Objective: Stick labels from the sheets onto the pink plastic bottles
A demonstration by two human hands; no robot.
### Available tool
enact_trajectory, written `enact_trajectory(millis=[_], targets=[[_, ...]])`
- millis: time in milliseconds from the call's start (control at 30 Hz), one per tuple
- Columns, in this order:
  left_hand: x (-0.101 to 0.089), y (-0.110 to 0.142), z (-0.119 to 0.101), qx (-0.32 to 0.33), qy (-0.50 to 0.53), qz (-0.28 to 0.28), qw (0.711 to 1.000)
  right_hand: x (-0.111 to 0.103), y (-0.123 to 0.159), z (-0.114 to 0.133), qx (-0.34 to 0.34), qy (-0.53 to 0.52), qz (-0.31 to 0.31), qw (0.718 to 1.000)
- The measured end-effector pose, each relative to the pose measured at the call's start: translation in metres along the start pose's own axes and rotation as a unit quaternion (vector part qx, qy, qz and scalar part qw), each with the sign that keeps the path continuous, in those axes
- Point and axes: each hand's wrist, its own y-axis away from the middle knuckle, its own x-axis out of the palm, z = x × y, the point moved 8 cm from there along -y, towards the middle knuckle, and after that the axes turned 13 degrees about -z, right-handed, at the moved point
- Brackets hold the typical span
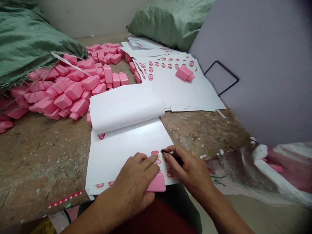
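Note:
My left hand [134,177] is closed around a small pink plastic bottle [158,183], low over the near edge of a white sticker sheet [119,157]. My fingers hide much of the bottle. Between thumb and fingers, my right hand [192,170] grips a slim black tool [179,160]; its exact kind cannot be made out. The tool's tip is by the round red-and-yellow stickers [169,174] at the sheet's right side, close to the bottle. A few more stickers run along the near edge. The sheet's far part curls back over itself.
Many pink bottles [73,91] lie heaped at the left, beside a green woven sack [31,42]. More sticker sheets [168,87] are spread behind, with one pink bottle [185,73] on them. A second green sack [168,24] and a grey panel [263,65] stand beyond.

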Motion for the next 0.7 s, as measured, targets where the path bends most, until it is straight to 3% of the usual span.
enact_trajectory(millis=[400, 567, 633, 700], targets=[[0.003, 0.003, 0.001, 0.010, 0.025, -0.002, 1.000, 0.006, -0.005, 0.009, -0.045, 0.020, 0.003, 0.999], [-0.006, 0.001, 0.006, 0.007, 0.106, -0.039, 0.994, 0.007, -0.006, 0.007, -0.040, 0.007, 0.015, 0.999], [-0.014, 0.000, 0.017, -0.044, 0.182, -0.057, 0.981, 0.005, -0.006, 0.007, -0.043, 0.014, 0.008, 0.999], [-0.018, 0.002, 0.036, -0.145, 0.276, -0.064, 0.948, 0.003, -0.007, 0.008, -0.051, 0.023, 0.002, 0.998]])
